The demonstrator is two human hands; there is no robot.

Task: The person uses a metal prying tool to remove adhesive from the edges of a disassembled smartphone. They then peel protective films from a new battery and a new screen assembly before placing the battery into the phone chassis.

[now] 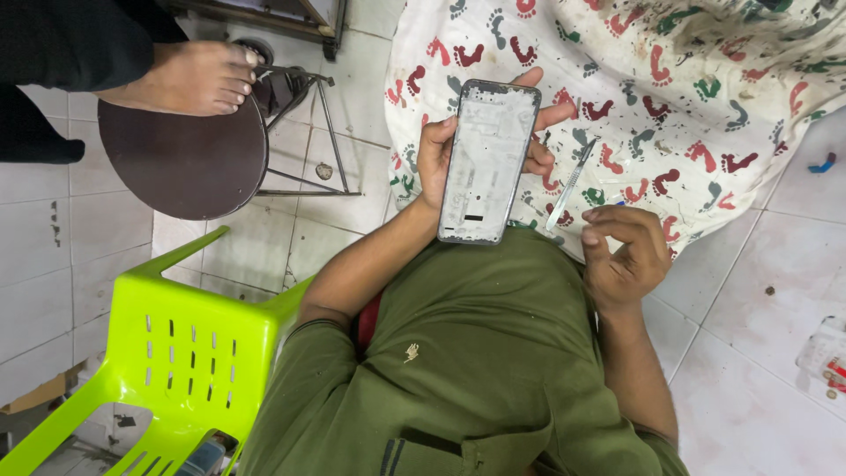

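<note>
My left hand (438,152) is shut on a phone frame (487,163), held upright over my lap, with its pale inner side and dark rim facing me. A thin metal tool (571,185) lies slanted on the footprint-patterned cloth (696,88) just right of the phone. My right hand (624,254) hovers below and right of that tool. Its thumb and fingers are curled together, and I see nothing between them. It does not touch the tool. My green shirt (476,370) fills the bottom of the view.
A lime-green plastic chair (181,348) stands at lower left. Another person's bare foot (189,78) rests on a round dark stool (181,163) with metal legs. On the white tiled floor lie a small blue piece (822,164) and a white container (824,353).
</note>
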